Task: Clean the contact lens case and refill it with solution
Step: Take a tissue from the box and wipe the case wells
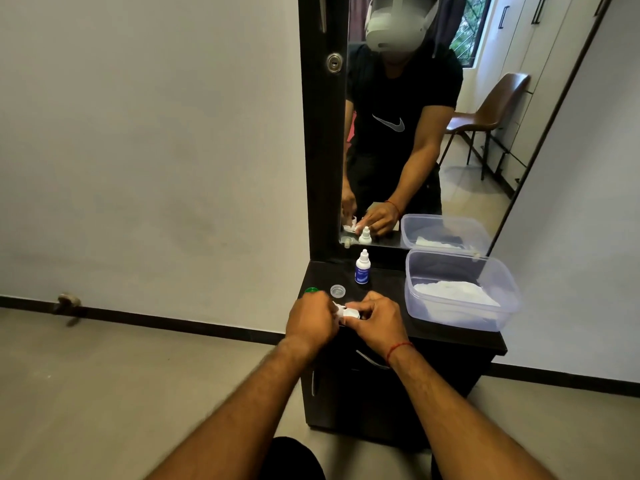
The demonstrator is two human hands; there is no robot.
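Both hands meet over the front of a black dresser top point(446, 336). My right hand point(377, 318) grips the white contact lens case point(352, 313), mostly hidden by fingers. My left hand point(311, 318) is closed on a small white tissue point(337, 308) pressed against the case. A clear cap point(338, 291) lies on the top just behind the hands, and a green cap point(311, 291) peeks out behind my left hand. The white solution bottle point(362, 268) with a blue label stands upright further back, capped.
A clear plastic tub point(460, 323) holding white tissues sits on the right of the dresser top. A tall mirror point(415, 133) rises behind, reflecting the person and a brown chair. Drawer handles point(370, 362) show on the dresser front. Floor lies to the left.
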